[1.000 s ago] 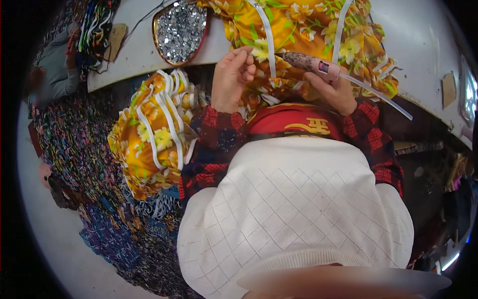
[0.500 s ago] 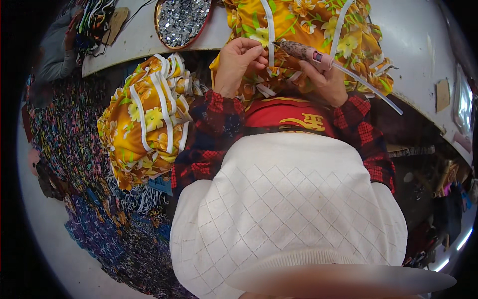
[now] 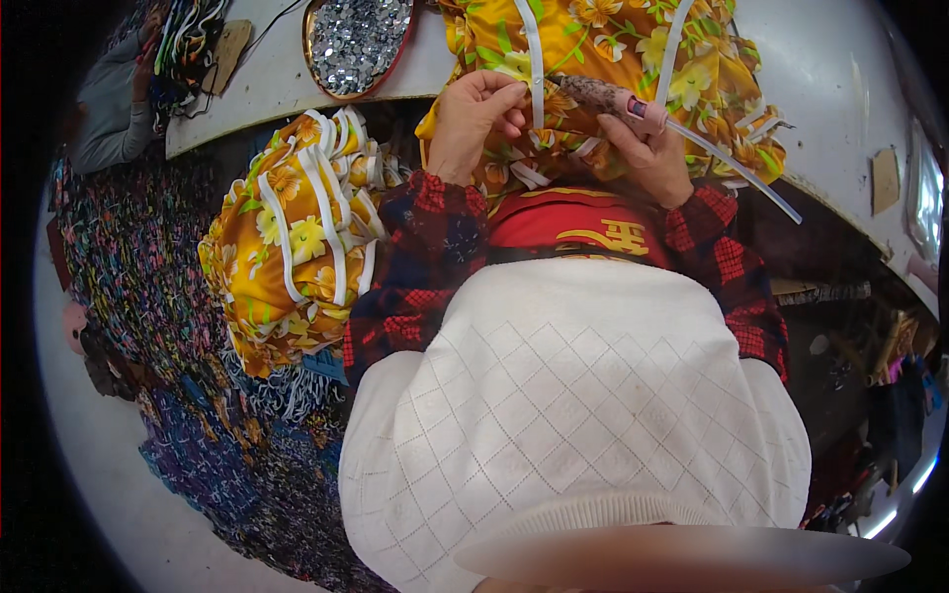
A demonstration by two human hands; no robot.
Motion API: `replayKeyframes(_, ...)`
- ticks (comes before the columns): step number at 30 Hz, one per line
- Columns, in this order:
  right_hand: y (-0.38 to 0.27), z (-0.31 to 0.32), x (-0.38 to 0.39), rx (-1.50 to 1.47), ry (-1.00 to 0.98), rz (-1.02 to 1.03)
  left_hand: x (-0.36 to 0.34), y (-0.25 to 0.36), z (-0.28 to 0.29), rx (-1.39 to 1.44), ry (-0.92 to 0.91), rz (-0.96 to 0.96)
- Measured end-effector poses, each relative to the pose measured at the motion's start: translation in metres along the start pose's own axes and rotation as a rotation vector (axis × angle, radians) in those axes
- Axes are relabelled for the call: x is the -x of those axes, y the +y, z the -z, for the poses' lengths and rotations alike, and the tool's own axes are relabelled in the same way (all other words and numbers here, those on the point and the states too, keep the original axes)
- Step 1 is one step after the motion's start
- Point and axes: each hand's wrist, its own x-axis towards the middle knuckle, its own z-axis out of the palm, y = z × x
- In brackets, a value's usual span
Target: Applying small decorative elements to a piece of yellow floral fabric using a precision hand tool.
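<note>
My right hand [image 3: 652,158] grips a pinkish glue gun [image 3: 643,114] with a dark-stained front end. A long translucent glue stick [image 3: 741,170] sticks out of its back. The nozzle points left, close to a white strip [image 3: 535,54] on yellow-orange floral fabric [image 3: 603,59]. My left hand [image 3: 479,114] is on the strip's other side, thumb and forefinger pinched together beside it. Whatever lies between those fingertips is too small to make out. The fabric is spread over the table edge in front of me, with a second white strip [image 3: 674,49] farther right.
A red-rimmed tray [image 3: 343,96] of silver gems stands on the white table [image 3: 267,94] at far left. Bunched floral fabric with white bands [image 3: 306,217] hangs left of me, above a patterned heap [image 3: 138,257]. Another person's grey sleeve [image 3: 114,114] shows at upper left.
The glue gun has tilted slightly, its nozzle staying near the white strip. My left hand keeps its pinch, nearly in place. The whole view has shifted slightly.
</note>
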Motion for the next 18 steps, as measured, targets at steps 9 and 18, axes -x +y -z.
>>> replayKeyframes(9,0.007,0.002,-0.001,-0.007,0.010,-0.027,-0.003,0.001,-0.010,-0.120,0.059,-0.004)
replayKeyframes(18,-0.008,0.000,-0.007,-0.181,0.039,0.015,-0.003,0.019,-0.013,0.071,0.146,-0.163)
